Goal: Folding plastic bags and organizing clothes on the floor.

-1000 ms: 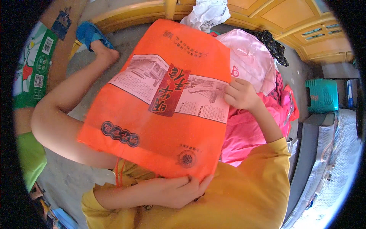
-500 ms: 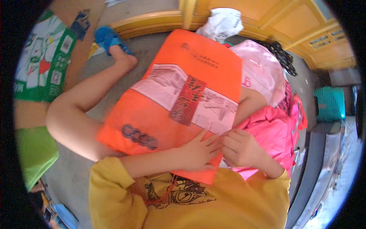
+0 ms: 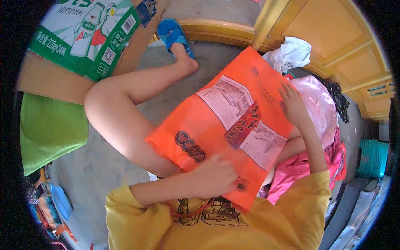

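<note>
Across my lap lies a flat orange bag (image 3: 225, 137) with printed pale panels, a dark red label and black round marks. My left hand (image 3: 216, 175) rests at its near part, fingers curled in and slightly blurred; what is under them is hidden. My right hand (image 3: 291, 102) lies on the bag's far right edge, fingers stretched and apart. A thin reddish cord (image 3: 204, 206) hangs by the bag's near edge, against my yellow shirt (image 3: 250, 229).
Right of the bag lie pale pink cloth (image 3: 318, 98) and bright pink cloth (image 3: 291, 168). A white plastic bag (image 3: 287, 54) sits by the wooden cabinet (image 3: 329, 33). Left are a green-and-white carton (image 3: 93, 37) and a green cloth (image 3: 52, 129). A teal basket (image 3: 373, 156) stands far right.
My right hand has moved from beside my left hand at the near edge up to the bag's far right edge. My left hand's spread fingers have curled. The whole view has shifted.
</note>
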Action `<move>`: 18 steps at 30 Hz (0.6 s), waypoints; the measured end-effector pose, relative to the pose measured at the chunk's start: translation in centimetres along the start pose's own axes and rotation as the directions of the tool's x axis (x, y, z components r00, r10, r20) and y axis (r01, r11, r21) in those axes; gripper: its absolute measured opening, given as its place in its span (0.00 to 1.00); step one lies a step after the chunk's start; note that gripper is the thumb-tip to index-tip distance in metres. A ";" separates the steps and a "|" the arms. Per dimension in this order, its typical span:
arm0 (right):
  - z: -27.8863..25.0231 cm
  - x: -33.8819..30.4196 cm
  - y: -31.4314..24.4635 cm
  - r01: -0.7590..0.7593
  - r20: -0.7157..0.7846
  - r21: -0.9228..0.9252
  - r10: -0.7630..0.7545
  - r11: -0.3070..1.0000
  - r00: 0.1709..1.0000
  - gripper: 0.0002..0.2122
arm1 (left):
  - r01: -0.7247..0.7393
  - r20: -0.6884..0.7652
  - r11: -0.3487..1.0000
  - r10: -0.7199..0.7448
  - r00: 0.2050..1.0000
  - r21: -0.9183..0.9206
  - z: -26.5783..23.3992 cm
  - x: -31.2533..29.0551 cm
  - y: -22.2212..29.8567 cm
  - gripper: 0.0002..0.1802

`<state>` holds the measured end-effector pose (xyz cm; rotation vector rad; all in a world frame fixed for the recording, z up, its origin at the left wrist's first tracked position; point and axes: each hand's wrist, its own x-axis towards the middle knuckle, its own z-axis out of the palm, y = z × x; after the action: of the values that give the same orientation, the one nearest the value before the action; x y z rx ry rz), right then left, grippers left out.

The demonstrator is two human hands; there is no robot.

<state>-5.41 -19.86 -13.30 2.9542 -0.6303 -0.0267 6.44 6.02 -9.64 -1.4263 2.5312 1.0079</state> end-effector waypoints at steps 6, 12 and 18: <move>-0.1 12.2 -4.5 0.626 -0.251 0.370 -0.575 0.687 0.779 0.17 | 0.770 -0.721 0.633 -0.569 0.395 -0.078 -3.0 -5.2 -3.0 0.18; 1.6 15.7 -6.3 0.660 -0.002 0.555 -0.793 0.506 0.609 0.18 | 0.805 -0.711 0.533 -0.670 0.212 -0.262 -2.0 -6.5 -3.5 0.16; 1.8 16.6 -5.3 0.659 -0.023 0.580 -0.798 0.479 0.602 0.15 | 0.725 -0.748 0.596 -0.641 0.171 -0.344 -1.4 -7.6 -3.6 0.09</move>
<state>11.87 -22.01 -15.63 3.5219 0.8688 -0.3708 13.94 9.64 -7.66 -3.1255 1.6184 -0.0603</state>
